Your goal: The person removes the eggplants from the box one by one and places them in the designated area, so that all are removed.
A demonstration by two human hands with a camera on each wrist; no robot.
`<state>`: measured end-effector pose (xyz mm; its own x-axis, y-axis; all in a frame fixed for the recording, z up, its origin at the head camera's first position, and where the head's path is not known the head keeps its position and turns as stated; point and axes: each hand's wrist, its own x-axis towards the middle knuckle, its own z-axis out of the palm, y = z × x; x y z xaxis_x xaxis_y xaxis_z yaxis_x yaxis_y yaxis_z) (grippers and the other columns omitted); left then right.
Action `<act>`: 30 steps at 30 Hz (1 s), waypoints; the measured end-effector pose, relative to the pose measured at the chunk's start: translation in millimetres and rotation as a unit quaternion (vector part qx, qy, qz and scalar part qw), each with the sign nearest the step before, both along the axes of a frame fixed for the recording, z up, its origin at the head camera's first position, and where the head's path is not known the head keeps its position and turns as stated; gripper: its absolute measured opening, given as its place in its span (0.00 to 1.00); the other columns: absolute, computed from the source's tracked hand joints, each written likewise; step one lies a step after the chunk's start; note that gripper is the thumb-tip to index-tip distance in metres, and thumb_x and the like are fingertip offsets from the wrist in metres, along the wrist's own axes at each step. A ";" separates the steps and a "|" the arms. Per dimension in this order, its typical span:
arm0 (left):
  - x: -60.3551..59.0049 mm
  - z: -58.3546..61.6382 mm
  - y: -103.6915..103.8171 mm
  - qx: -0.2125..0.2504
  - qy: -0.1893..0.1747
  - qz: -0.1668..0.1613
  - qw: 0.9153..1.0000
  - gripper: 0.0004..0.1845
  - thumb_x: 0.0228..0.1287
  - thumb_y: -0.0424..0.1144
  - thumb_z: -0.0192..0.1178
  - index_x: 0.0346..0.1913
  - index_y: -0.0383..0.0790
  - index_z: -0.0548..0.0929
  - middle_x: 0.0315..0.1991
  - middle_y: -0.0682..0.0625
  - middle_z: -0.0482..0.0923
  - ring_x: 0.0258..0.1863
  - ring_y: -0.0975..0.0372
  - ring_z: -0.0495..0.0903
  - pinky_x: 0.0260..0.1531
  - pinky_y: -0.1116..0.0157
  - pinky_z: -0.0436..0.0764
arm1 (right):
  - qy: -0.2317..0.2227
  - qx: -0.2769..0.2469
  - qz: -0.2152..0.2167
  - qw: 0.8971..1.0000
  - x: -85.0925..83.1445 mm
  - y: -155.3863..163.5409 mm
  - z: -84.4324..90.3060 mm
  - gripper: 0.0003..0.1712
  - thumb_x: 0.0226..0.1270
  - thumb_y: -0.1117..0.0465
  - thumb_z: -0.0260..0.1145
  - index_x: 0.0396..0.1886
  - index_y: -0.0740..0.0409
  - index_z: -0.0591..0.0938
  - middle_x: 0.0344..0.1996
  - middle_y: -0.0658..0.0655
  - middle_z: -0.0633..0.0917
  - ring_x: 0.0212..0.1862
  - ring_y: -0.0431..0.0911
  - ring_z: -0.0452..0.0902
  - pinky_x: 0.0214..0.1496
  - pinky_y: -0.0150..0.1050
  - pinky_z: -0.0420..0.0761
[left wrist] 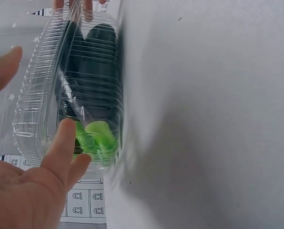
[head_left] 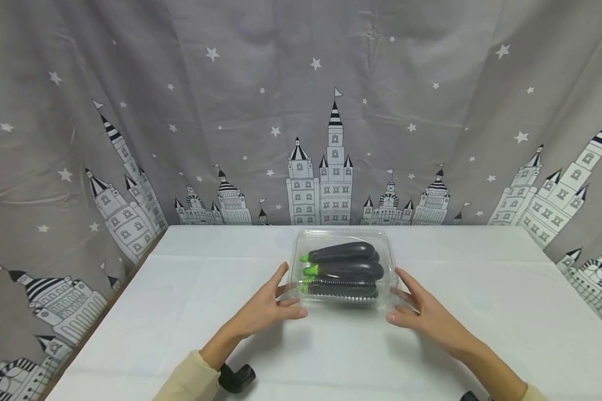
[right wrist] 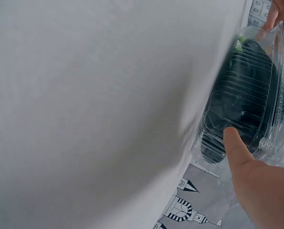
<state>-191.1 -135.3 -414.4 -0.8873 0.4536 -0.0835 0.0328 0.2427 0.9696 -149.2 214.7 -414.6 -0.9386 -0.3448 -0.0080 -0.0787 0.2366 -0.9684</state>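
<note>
A clear plastic clamshell box (head_left: 342, 234) lies on the white table, its lid closed. Inside it are several dark eggplants (head_left: 348, 270) with bright green stem ends (left wrist: 99, 133) toward the left. Beside the box's left side is my left hand (head_left: 268, 306), fingers spread and thumb apart. At the right side my right hand (head_left: 426, 317) has its fingers spread in the same way. Fingertips of both hands are at the box's side walls; whether they touch cannot be told. In the right wrist view the thumb (right wrist: 237, 148) stands before the ribbed plastic wall.
The white table (head_left: 205, 289) stretches to both sides of the box. Behind it hangs a grey curtain (head_left: 241, 111) printed with castles and stars. The box stands close to the table's back edge. A black strap piece (head_left: 237, 379) sits at the left wrist.
</note>
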 end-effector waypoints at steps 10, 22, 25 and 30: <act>0.2 1.4 6.4 0.006 -0.005 0.007 1.000 0.58 0.59 0.34 0.71 0.77 0.29 0.36 0.74 0.27 0.48 0.64 0.40 0.70 0.53 0.60 0.79 | 0.011 0.007 -0.022 1.000 -2.4 1.9 1.5 0.53 0.64 0.61 0.70 0.80 0.58 0.47 0.77 0.65 0.48 0.74 0.65 0.51 0.69 0.53 0.62; -4.9 -8.1 4.2 -0.022 0.013 0.026 0.999 0.51 0.64 0.36 0.67 0.77 0.28 0.42 0.72 0.30 0.58 0.65 0.40 0.68 0.62 0.48 0.70 | -0.023 -0.034 -0.023 0.999 -5.3 -1.5 -3.3 0.52 0.65 0.67 0.67 0.79 0.62 0.45 0.78 0.66 0.45 0.73 0.64 0.50 0.68 0.45 0.65; -6.0 -8.5 1.6 -0.012 0.009 0.025 1.000 0.50 0.65 0.36 0.66 0.77 0.28 0.43 0.71 0.30 0.59 0.64 0.39 0.69 0.61 0.47 0.71 | -0.026 -0.035 -0.027 0.999 -5.8 -2.4 -2.6 0.51 0.66 0.67 0.66 0.80 0.62 0.46 0.78 0.64 0.44 0.74 0.64 0.50 0.67 0.47 0.67; -6.7 -9.4 0.1 -0.006 0.003 0.013 1.000 0.50 0.65 0.36 0.66 0.77 0.28 0.41 0.71 0.30 0.59 0.63 0.40 0.70 0.62 0.49 0.71 | -0.021 -0.036 -0.038 0.998 -7.4 -3.7 -2.5 0.49 0.66 0.69 0.64 0.79 0.62 0.47 0.78 0.64 0.45 0.75 0.62 0.49 0.67 0.47 0.67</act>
<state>-197.8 -135.2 -423.9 -0.8991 0.4299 -0.0827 0.0331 0.2551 0.9663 -156.6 211.0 -417.1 -0.9614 -0.2739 -0.0250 -0.0230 0.1704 -0.9851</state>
